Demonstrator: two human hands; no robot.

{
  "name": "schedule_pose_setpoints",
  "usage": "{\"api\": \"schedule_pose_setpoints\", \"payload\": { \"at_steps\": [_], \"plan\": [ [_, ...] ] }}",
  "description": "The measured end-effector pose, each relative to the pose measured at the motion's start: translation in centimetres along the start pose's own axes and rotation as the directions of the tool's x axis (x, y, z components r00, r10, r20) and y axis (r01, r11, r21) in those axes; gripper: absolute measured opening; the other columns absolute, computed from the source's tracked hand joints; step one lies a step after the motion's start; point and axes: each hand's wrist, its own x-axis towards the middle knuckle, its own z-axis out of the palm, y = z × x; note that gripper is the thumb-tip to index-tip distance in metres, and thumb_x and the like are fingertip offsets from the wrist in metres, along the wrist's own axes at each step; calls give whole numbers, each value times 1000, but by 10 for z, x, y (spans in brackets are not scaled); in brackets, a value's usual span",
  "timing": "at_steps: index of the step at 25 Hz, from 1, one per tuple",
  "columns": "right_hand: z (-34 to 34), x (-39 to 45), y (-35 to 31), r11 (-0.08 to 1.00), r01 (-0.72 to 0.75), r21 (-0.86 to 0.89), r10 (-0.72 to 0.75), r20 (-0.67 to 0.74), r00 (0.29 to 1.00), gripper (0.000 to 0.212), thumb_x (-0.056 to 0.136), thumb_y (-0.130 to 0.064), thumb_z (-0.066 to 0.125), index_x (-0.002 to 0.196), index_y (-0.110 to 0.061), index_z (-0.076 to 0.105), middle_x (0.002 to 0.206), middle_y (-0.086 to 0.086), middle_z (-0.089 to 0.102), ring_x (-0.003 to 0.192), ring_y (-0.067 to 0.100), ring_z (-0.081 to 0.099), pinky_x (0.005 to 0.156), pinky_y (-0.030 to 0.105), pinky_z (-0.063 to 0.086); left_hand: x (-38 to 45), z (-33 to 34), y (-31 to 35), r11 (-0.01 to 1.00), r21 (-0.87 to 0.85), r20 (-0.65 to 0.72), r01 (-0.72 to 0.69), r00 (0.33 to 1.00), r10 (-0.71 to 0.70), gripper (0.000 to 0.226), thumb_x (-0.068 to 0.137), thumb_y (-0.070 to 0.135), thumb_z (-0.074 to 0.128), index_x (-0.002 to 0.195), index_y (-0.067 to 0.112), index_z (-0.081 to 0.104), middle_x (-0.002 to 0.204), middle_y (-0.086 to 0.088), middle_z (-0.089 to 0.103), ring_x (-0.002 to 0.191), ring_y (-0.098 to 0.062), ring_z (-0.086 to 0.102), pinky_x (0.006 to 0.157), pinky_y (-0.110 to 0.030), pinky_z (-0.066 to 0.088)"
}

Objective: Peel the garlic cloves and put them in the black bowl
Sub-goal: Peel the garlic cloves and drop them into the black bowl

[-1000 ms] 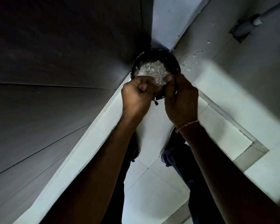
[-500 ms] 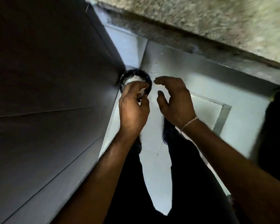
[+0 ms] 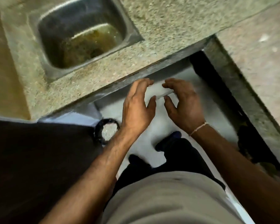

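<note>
Two bare hands, left (image 3: 138, 107) and right (image 3: 183, 107), hang open and empty, apart from the round black bowl (image 3: 107, 131) of pale peelings on the floor

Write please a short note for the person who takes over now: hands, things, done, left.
Left hand: open, holds nothing.
Right hand: open, holds nothing.
Black bowl: low down beside the left wrist, with whitish pieces in it; blur hides whether they are cloves or skins.
No loose garlic is in view.
The sink in the stone counter is ahead.
Check the bowl before peeling more.
</note>
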Motion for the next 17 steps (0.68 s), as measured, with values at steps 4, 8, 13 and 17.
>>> {"api": "schedule_pose_setpoints", "payload": {
  "at_steps": [4,8,13,17],
  "plan": [
    [-77,-10,56,983,-179,-50,163,-227,960,35,90,-10,68,125,-14,66,135,3,63,126,24,56,105,23,40,50,59,72,976,32,237,-214,951,201,47,90,10,71,135,18,59,139,4,55,129,-15,55,106,-29,47],
    [-143,-17,110,955,-286,-85,229,-404,886,36,88,-7,67,124,-9,66,131,9,65,121,31,58,105,32,44,92,128,128,930,19,358,-368,871,337,48,90,12,71,135,18,59,140,2,55,132,-17,52,110,-29,43],
    [-215,-40,168,904,-410,-119,284,-551,785,36,88,-7,65,123,-9,67,132,10,64,124,31,58,106,37,45,121,216,197,876,-84,474,-476,754,455,47,87,13,73,132,16,60,132,-1,58,124,-22,55,105,-40,48],
    [-243,-45,193,867,-491,-90,331,-632,701,39,85,-5,67,123,-10,66,132,8,64,122,32,59,105,41,46,142,261,234,842,-124,543,-525,674,501,49,87,10,73,133,15,59,131,-2,58,125,-20,53,106,-34,45]
  ]
}}
